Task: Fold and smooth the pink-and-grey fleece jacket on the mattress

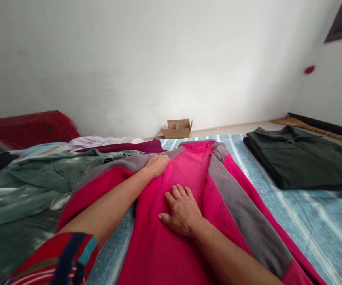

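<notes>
I am pressing my right hand (182, 209) flat, fingers spread, on a pink fleece jacket (171, 237) lying on the striped blue sheet (307, 213). My left hand (156, 165) is curling its fingers around the jacket's grey-trimmed shoulder beside a green garment (34, 186).

Beside one pink fleece jacket (171, 221): two hands, one folded dark green garment (304, 158), one cardboard box (177, 128) beyond it.
</notes>
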Tool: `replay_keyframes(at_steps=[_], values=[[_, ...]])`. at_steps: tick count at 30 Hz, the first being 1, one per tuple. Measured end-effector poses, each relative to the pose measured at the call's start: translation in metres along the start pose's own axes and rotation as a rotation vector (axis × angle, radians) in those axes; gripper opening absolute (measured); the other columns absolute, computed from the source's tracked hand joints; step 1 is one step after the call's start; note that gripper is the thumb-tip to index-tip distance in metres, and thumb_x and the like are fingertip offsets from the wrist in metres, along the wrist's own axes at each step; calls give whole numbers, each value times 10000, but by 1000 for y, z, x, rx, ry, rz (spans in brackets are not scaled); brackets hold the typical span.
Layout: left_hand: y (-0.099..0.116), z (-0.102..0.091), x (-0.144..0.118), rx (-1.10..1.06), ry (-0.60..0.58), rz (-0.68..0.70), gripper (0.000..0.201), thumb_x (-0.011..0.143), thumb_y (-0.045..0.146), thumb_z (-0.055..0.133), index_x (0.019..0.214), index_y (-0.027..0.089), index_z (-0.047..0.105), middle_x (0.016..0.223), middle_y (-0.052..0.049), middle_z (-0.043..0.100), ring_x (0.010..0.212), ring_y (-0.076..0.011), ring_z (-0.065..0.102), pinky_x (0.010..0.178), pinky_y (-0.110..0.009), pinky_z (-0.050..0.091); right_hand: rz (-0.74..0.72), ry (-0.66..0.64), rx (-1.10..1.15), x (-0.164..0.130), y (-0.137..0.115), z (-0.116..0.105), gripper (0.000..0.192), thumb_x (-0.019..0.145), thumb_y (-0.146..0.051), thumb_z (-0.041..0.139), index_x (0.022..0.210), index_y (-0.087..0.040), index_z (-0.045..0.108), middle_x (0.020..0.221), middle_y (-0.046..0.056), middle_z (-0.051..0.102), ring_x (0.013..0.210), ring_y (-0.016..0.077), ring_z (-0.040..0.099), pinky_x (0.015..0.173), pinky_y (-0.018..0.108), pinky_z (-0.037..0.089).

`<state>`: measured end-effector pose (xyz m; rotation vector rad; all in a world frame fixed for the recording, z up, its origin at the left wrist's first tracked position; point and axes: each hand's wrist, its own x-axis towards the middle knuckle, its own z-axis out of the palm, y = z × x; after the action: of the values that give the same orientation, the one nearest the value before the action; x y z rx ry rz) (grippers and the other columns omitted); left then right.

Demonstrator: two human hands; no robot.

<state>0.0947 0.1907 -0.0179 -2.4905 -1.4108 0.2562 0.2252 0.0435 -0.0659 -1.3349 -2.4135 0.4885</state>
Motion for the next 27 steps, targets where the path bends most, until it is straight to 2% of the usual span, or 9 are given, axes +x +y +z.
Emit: replay_keyframes(at_steps=[4, 8, 12, 15, 17, 22, 27], values=[[-15, 1, -2, -19, -30, 35, 272, 914, 190, 321, 940, 143, 588, 984, -77, 634, 899, -176, 566, 812, -289, 389, 0, 7, 0, 1, 0, -1, 655, 844, -606, 367, 1302, -144, 445, 1410, 184, 344, 1323, 324, 237, 1061, 517, 157], [-16, 0, -1, -20, -82, 63, 253, 870, 283, 429, 1038, 161, 574, 1103, -90, 614, 992, -197, 559, 884, -316, 375, -2, -4, 3, 0, 0, -1, 656, 844, -598, 377, 1308, -139, 439, 1411, 190, 341, 1323, 327, 234, 1059, 520, 153], [-16, 1, -2, -37, -154, 108, 526, 813, 474, 500, 1239, 167, 473, 1343, -155, 465, 1218, -258, 430, 986, -396, 297, -2, 2, -1, 0, 0, -1, 655, 842, -598, 382, 1302, -136, 444, 1407, 193, 345, 1323, 330, 234, 1057, 522, 154], [-21, 0, -1, -67, -224, 128, 742, 727, 605, 544, 1304, 155, 420, 1398, -190, 391, 1279, -290, 358, 1014, -406, 252, 0, 4, -6, 0, 1, 0, 652, 840, -604, 380, 1296, -143, 449, 1404, 184, 353, 1319, 327, 241, 1058, 518, 155], [-25, -1, 0, -77, -245, 150, 801, 688, 631, 569, 1313, 155, 414, 1400, -190, 389, 1284, -291, 352, 1018, -386, 247, 4, 6, -12, 0, 1, 0, 647, 836, -609, 385, 1297, -159, 445, 1407, 169, 354, 1318, 317, 244, 1059, 511, 155], [-30, -3, 1, -40, -223, 215, 743, 705, 594, 580, 1290, 158, 433, 1368, -177, 434, 1246, -273, 404, 1001, -356, 268, 0, 7, -10, 0, 2, 1, 648, 837, -606, 387, 1303, -159, 439, 1403, 169, 360, 1324, 314, 233, 1059, 515, 155], [-22, -7, -7, -24, -141, 221, 600, 725, 496, 623, 1233, 214, 471, 1348, -124, 465, 1270, -252, 371, 1019, -367, 245, 5, -16, -2, 1, 1, 0, 645, 837, -599, 397, 1300, -152, 443, 1412, 180, 346, 1330, 317, 225, 1058, 526, 152]])
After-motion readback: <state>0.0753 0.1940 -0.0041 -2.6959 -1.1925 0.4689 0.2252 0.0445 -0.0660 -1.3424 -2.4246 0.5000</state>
